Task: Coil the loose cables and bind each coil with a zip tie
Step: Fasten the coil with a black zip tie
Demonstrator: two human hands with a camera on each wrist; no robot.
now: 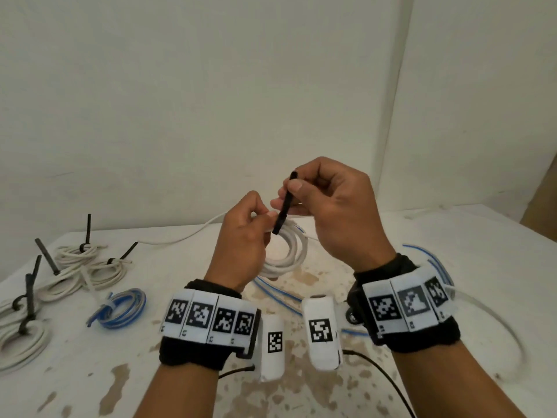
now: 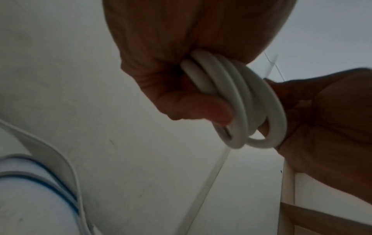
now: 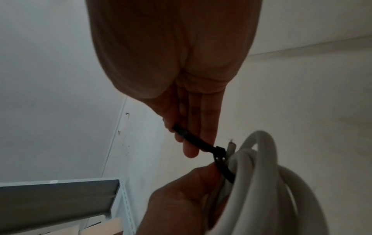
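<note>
Wrist bands: nearest your camera, the marker-covered bands [image 1: 211,319] sit on both wrists, raised above the table [image 1: 90,372].
Bound coils, far left: white coils [image 1: 78,267] lie on the table already cinched with black ties, their tails sticking up; a blue-and-white coil [image 1: 120,309] lies just right of them, bound with a pale tie.
Left hand: your left hand [image 1: 241,239] has its grip clenched round the white coil [image 1: 286,251], fingers and thumb wrapped round the bunched turns [image 2: 231,101] and holding them off the table.
White coil: judge it light but springy; the round, smooth jacket looks stiff enough to push the turns apart if you slacken. Keep hold right beside the tie, where the turns are packed together.
Zip tie: the black zip tie [image 1: 284,203] already loops the bundle, its head [image 3: 219,151] touching the cable beside the cut end. Expect thin, flexible, slick plastic that only tightens. Take the tail close to the head and pull in line with it.
Right hand: your right hand [image 1: 328,206] pinches the tie's tail between thumb and fingertips [image 3: 189,149], the tail pointing up and away.
Loose cables, right: blue-striped cable [image 1: 434,260] and a white run [image 1: 509,330] trail uncoiled on the table near your right wrist, probably next.
Risk: if the left grip relaxes before the tie is snug, the turns could splay.
</note>
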